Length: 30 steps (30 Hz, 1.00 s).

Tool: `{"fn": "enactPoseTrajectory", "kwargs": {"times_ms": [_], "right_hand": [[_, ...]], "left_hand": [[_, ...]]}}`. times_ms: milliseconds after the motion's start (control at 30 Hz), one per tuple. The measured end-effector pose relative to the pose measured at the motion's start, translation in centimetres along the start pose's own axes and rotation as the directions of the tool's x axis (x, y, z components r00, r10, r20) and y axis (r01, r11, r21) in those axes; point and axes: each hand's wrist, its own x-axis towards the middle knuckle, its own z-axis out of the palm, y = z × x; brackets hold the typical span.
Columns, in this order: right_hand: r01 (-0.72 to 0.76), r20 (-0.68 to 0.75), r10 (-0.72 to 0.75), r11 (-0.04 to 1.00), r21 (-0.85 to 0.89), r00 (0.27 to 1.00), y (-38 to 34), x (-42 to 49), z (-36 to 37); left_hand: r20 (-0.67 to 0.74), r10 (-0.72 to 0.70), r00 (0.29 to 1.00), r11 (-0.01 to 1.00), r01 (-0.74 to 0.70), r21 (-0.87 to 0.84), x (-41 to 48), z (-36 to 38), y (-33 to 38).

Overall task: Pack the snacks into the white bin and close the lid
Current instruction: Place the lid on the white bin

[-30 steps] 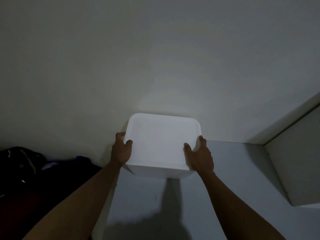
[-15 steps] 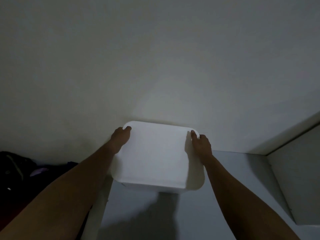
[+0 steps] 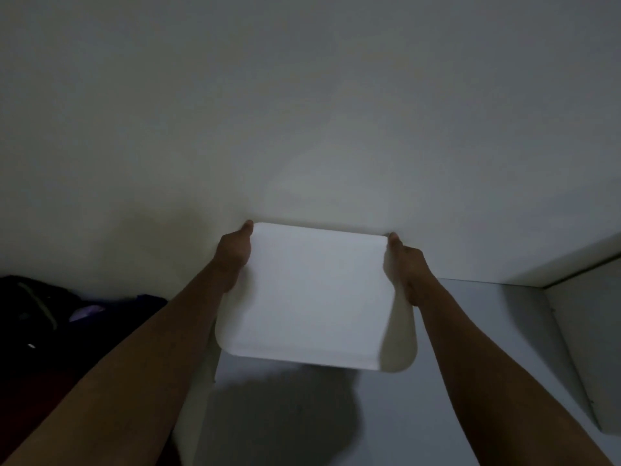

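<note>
the bin (image 3: 398, 344) is up against the wall (image 3: 302, 112), over the left end of the white bench (image 3: 470, 331), with its lid (image 3: 312, 297) on. the left hand (image 3: 235, 253) grips its left side near the far corner, thumb at the lid's edge. the right hand (image 3: 406, 267) grips the right side the same way. in this dim light i cannot tell whether the bin sits on the bench or hangs just off it. dark clothes (image 3: 50, 314) lie heaped off to the left.
</note>
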Motion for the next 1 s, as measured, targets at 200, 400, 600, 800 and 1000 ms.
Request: {"fn": "enactPoseTrajectory", "kwargs": {"times_ms": [200, 400, 600, 800, 1000], "right_hand": [[0.074, -0.126, -0.074, 0.997, -0.004, 0.989, 1.3, 1.0, 0.9], [0.216, -0.302, -0.271, 0.955, -0.202, 0.914, 0.3, -1.7, 1.3], [0.377, -0.036, -0.526, 0.652, -0.658, 0.849, 2.7, -6.4, 2.0], [0.327, 0.062, -0.458, 0.527, -0.784, 0.887, 6.1, -12.0, 3.1], [0.360, 0.102, -0.473, 0.496, -0.790, 0.875, 7.1, -13.3, 3.2]], "left_hand": [[-0.092, 0.074, 0.993, 0.995, -0.068, 0.070, 1.1, 0.2, -0.9], [-0.257, 0.490, 0.833, 0.871, -0.465, 0.155, -1.9, 0.0, -1.5], [0.146, 0.709, 0.690, 0.471, -0.617, 0.630, -6.0, -0.4, -5.4], [0.290, 0.587, 0.756, 0.306, -0.538, 0.785, -11.0, -0.7, -8.3], [0.271, 0.572, 0.774, 0.250, -0.479, 0.842, -13.3, 0.5, -9.2]]}}
